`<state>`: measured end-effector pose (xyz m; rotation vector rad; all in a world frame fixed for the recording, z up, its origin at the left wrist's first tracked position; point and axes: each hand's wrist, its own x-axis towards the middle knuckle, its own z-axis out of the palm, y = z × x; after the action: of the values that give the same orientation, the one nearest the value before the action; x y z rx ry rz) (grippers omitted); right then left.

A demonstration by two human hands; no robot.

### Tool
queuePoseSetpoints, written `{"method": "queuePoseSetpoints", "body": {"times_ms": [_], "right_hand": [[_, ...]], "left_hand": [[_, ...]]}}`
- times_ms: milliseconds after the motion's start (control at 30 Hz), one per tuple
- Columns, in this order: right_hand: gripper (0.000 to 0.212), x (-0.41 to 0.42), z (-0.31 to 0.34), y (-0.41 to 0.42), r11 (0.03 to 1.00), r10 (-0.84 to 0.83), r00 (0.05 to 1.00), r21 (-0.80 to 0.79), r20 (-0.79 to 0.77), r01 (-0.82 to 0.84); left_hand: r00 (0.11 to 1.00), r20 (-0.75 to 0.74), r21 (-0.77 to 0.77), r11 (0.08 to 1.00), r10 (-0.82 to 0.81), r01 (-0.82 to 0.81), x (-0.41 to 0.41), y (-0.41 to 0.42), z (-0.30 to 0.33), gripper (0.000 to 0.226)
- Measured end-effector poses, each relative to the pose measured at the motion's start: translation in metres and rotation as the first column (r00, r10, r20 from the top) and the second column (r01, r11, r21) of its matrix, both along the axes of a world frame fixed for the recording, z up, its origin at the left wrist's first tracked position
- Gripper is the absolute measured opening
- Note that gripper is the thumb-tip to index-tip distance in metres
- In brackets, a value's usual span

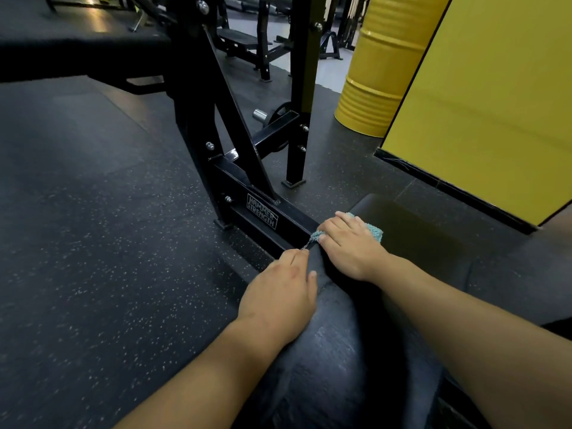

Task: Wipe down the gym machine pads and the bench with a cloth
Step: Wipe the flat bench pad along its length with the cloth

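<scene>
A black padded bench seat (411,230) fills the lower right of the head view. My right hand (349,243) lies flat on a light blue cloth (375,232) and presses it onto the pad's far left corner. A loose thread of the cloth trails off the edge toward my left hand (281,292). That hand rests with straight fingers on the pad's left edge, fingertips at the thread. Another black pad (80,57) sits higher up at the top left.
The black steel machine frame (263,212) with a white label runs from the pad toward the uprights. Speckled rubber floor (93,243) spreads to the left. A yellow drum (377,72) and a yellow wall panel (495,103) stand on the right. More benches stand behind.
</scene>
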<state>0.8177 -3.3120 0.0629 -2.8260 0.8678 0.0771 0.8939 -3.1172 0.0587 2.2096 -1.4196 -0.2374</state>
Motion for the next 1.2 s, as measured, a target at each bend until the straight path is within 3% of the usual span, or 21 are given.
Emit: {"method": "queuePoseSetpoints", "body": {"times_ms": [233,900,1100,1200], "right_hand": [[0.043,0.003,0.0,0.034,1.0,0.012,1.0,-0.003,-0.007,-0.012],[0.038,-0.004,0.004,0.078,0.992,0.126,0.991,0.017,0.041,-0.127],[0.044,0.005,0.007,0.046,0.999,0.029,1.0,-0.043,-0.001,-0.029],[0.066,0.009,0.001,0.061,0.995,0.056,0.997,-0.077,-0.054,-0.06]], "left_hand": [[0.999,-0.017,0.019,0.999,-0.042,0.043,0.002,0.011,0.005,0.042],[0.998,-0.04,-0.014,0.999,0.052,-0.052,0.0,0.055,-0.001,0.035],[0.998,-0.039,-0.003,0.999,0.05,-0.05,0.002,0.053,0.002,0.041],[0.997,-0.044,0.035,0.997,0.066,-0.064,0.002,0.053,0.002,0.038]]}}
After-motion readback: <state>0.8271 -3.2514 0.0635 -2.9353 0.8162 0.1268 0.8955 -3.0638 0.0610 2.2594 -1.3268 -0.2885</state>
